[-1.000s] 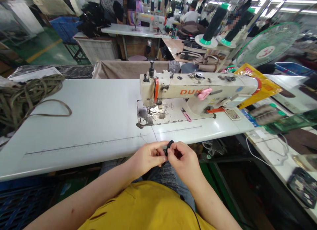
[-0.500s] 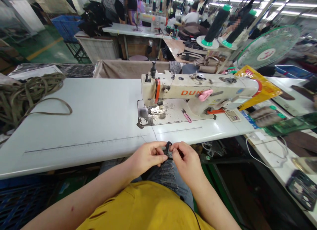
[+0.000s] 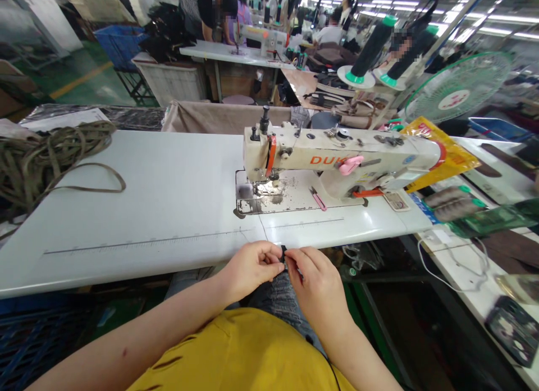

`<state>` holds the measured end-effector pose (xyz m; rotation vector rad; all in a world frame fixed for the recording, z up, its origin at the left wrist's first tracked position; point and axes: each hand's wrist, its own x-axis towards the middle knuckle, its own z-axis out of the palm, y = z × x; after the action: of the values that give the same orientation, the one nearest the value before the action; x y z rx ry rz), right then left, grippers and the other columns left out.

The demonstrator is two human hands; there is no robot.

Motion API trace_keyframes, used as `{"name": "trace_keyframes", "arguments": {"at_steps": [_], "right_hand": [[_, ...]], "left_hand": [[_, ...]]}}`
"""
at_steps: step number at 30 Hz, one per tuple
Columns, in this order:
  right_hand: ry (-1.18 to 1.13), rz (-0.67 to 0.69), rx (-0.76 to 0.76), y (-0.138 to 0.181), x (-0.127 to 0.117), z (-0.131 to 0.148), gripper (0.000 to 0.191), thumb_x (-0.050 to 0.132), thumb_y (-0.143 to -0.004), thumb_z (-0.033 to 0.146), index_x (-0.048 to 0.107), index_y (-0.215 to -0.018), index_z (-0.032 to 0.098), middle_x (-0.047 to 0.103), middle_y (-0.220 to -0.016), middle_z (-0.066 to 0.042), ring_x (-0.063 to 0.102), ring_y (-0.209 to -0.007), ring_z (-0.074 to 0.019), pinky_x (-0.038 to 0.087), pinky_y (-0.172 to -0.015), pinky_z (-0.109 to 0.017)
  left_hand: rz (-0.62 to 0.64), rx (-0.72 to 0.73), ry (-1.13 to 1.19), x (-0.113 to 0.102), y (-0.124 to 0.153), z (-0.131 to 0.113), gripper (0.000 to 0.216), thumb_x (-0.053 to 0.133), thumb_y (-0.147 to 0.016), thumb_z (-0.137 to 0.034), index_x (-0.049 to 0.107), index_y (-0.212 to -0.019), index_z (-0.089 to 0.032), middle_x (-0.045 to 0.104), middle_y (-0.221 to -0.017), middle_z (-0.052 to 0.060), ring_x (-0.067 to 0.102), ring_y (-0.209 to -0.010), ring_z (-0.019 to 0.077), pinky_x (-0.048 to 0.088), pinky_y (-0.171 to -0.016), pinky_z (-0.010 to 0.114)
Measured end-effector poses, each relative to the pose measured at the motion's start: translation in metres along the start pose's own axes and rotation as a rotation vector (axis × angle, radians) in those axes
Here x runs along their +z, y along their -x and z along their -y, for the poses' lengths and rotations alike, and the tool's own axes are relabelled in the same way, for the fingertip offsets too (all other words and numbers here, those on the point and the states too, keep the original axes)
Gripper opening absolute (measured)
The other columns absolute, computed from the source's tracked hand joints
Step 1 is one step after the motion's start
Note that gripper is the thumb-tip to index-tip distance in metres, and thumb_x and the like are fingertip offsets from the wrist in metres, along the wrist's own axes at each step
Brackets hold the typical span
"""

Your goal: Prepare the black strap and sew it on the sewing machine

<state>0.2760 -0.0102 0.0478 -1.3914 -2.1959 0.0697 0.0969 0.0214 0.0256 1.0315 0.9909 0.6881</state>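
Observation:
A small black strip (image 3: pixel 283 253), perhaps fabric, is pinched between my two hands just off the table's front edge. My left hand (image 3: pixel 255 267) grips it from the left with thumb and fingers. From the right, the closed fingertips of my right hand (image 3: pixel 314 276) press on the same strip; much of it is hidden by the fingers. A sewing machine (image 3: pixel 337 149) stands on the white table (image 3: pixel 177 200) beyond my hands. A dark thread (image 3: pixel 263 228) runs from its needle plate toward my hands. Pink thread snips (image 3: pixel 319 199) lie on the machine bed.
A heap of olive-brown strap (image 3: pixel 54 155) lies on the table's left end. Thread cones (image 3: pixel 374 45), a green fan (image 3: pixel 458 87) and a yellow bag (image 3: pixel 442 152) stand at the right. A phone (image 3: pixel 514 328) rests on the right side table. People work at machines behind.
The black strip, a looped shape above my fingers before, now shows only as a short piece between them. My right fingers have straightened and closed toward the left hand. The view shifts slightly.

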Motion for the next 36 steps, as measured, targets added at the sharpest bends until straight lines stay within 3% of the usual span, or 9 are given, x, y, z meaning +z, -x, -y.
{"name": "trace_keyframes", "arguments": {"at_steps": [8,13,17,20,23,26,28,32,36], "right_hand": [[0.203,0.098,-0.039,0.001,0.013,0.0,0.013,0.052,-0.095,0.01,0.058,-0.089,0.019,0.058,-0.083,-0.007,0.055,-0.077,-0.0248,0.048,-0.071,-0.039],[0.037,-0.116,0.203,-0.001,0.009,-0.023,0.011,0.048,-0.095,0.015,0.056,-0.091,0.021,0.055,-0.081,-0.005,0.055,-0.074,-0.0229,0.046,-0.069,-0.036],[-0.449,-0.162,0.494,-0.004,0.0,-0.036,0.01,0.051,-0.096,0.029,0.054,-0.089,0.022,0.06,-0.082,-0.003,0.055,-0.069,-0.0181,0.046,-0.067,-0.033],[-0.97,-0.003,0.645,-0.006,-0.002,-0.025,0.019,0.05,-0.1,0.041,0.049,-0.093,0.023,0.065,-0.086,-0.002,0.054,-0.06,-0.0133,0.044,-0.058,-0.028],[-1.194,0.166,0.64,-0.007,0.002,-0.007,0.022,0.051,-0.1,0.045,0.047,-0.094,0.024,0.054,-0.066,0.006,0.046,-0.053,-0.0119,0.039,-0.055,-0.026],[-1.161,0.226,0.567,-0.005,0.01,-0.001,0.024,0.05,-0.099,0.047,0.047,-0.09,0.024,0.041,-0.06,0.009,0.042,-0.053,-0.0122,0.037,-0.055,-0.026],[-1.051,0.191,0.561,-0.003,0.013,-0.008,0.024,0.049,-0.099,0.046,0.047,-0.091,0.024,0.041,-0.061,0.008,0.041,-0.054,-0.0126,0.036,-0.054,-0.026],[-0.706,0.009,0.575,0.002,0.007,-0.034,0.016,0.05,-0.099,0.04,0.051,-0.096,0.023,0.044,-0.064,0.007,0.043,-0.056,-0.0137,0.037,-0.054,-0.026],[-0.59,0.125,0.449,0.003,-0.004,-0.039,0.017,0.05,-0.102,0.037,0.057,-0.106,0.022,0.05,-0.069,0.005,0.05,-0.061,-0.0146,0.042,-0.06,-0.027]], "left_hand": [[-0.043,0.045,-0.162,0.003,0.001,0.008,0.014,0.07,-0.072,-0.019,0.07,-0.085,-0.015,0.066,-0.075,0.0,0.061,-0.069,0.0148,0.047,-0.066,0.027],[-0.007,-0.011,-0.165,-0.006,0.001,0.011,0.034,0.074,-0.073,-0.026,0.074,-0.105,-0.013,0.061,-0.071,-0.002,0.054,-0.062,0.0129,0.041,-0.062,0.027],[0.043,-0.015,-0.134,-0.012,0.003,0.007,0.036,0.072,-0.075,-0.029,0.077,-0.108,-0.014,0.061,-0.078,0.0,0.052,-0.066,0.0133,0.041,-0.066,0.028],[0.074,0.06,-0.16,-0.011,0.004,0.0,0.021,0.069,-0.072,-0.023,0.078,-0.089,-0.016,0.063,-0.09,0.004,0.057,-0.085,0.0183,0.044,-0.077,0.029],[0.167,0.049,-0.164,-0.008,0.005,-0.005,0.016,0.064,-0.076,-0.028,0.075,-0.083,-0.018,0.062,-0.089,0.004,0.055,-0.083,0.0186,0.042,-0.072,0.028],[0.227,-0.022,-0.156,-0.01,0.006,-0.005,0.029,0.061,-0.086,-0.045,0.069,-0.081,-0.018,0.056,-0.071,0.0,0.047,-0.067,0.016,0.035,-0.064,0.028],[0.174,-0.006,-0.225,-0.015,0.006,-0.004,0.035,0.063,-0.085,-0.051,0.067,-0.074,-0.018,0.054,-0.065,-0.001,0.045,-0.067,0.0164,0.033,-0.065,0.029],[-0.035,0.009,-0.359,-0.034,0.008,-0.006,0.036,0.062,-0.084,-0.051,0.067,-0.07,-0.019,0.055,-0.064,-0.001,0.047,-0.07,0.0181,0.032,-0.068,0.029],[-0.017,0.029,-0.371,-0.042,0.01,-0.013,0.031,0.062,-0.086,-0.046,0.072,-0.076,-0.018,0.063,-0.071,0.001,0.052,-0.075,0.0198,0.035,-0.07,0.029]]}}
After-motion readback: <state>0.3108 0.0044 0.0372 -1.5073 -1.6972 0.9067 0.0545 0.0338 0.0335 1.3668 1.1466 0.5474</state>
